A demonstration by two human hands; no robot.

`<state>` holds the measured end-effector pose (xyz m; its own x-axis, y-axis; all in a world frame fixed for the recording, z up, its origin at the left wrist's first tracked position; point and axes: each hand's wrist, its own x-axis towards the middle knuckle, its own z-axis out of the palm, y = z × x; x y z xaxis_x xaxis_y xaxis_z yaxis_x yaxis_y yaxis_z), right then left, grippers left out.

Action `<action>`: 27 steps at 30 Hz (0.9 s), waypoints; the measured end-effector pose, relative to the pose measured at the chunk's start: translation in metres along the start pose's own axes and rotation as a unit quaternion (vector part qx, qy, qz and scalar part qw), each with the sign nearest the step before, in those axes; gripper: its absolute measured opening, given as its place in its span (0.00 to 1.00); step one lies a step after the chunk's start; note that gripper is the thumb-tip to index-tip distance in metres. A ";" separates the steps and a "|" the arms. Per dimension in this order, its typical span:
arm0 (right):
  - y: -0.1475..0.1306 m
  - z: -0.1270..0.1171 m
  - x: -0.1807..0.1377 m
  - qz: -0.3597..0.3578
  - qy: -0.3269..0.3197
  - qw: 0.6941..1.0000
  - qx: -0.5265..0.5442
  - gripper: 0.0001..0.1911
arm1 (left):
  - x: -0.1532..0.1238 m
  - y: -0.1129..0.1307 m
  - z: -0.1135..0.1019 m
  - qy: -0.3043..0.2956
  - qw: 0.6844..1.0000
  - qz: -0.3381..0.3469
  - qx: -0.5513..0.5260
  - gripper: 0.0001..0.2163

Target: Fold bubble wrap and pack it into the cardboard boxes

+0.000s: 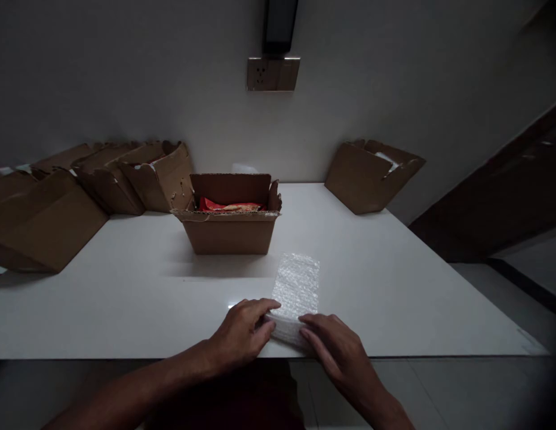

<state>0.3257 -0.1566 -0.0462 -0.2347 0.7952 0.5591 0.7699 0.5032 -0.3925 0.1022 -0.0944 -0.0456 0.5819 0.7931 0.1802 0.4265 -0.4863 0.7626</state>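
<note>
A strip of bubble wrap (297, 283) lies flat on the white table (394, 286), running away from me; its near end is rolled into a small bundle. My left hand (242, 334) is curled around the left side of that roll, fingers pressed on it. My right hand (335, 346) presses the roll's right side with bent fingers. What is inside the roll is hidden. Behind the strip stands an open cardboard box (228, 230) with a red packet (224, 206) inside.
Several empty cardboard boxes (103, 179) lean along the wall at the left, a big one (40, 221) nearest. Another box (371, 176) leans at the back right. A wall socket (273, 74) is above. The table's near edge is under my wrists.
</note>
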 end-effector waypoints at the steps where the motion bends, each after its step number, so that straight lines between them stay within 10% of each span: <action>1: 0.000 -0.002 -0.002 0.005 0.024 1.000 -0.018 0.10 | 0.003 0.002 -0.001 -0.011 0.999 -0.040 -0.002 0.16; 5: 0.002 -0.002 -0.009 -0.019 0.029 0.996 -0.087 0.18 | 0.017 0.000 -0.002 -0.015 0.996 -0.074 0.044 0.18; 13: 0.006 0.009 -0.014 -0.024 -0.023 0.999 -0.037 0.14 | -0.001 -0.006 -0.004 -0.003 0.990 0.130 0.050 0.21; 20: -0.001 0.003 -0.021 0.004 0.020 0.997 -0.081 0.19 | 0.006 0.004 -0.005 -0.047 0.996 -0.048 0.058 0.23; 27: 0.008 0.011 -0.009 -0.015 -0.034 0.997 -0.068 0.14 | 0.013 -0.001 -0.010 -0.013 0.994 -0.082 0.077 0.15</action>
<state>0.3280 -0.1556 -0.0621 -0.2939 0.8042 0.5167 0.8345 0.4795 -0.2716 0.1028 -0.0799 -0.0381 0.5123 0.8577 0.0432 0.6175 -0.4028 0.6757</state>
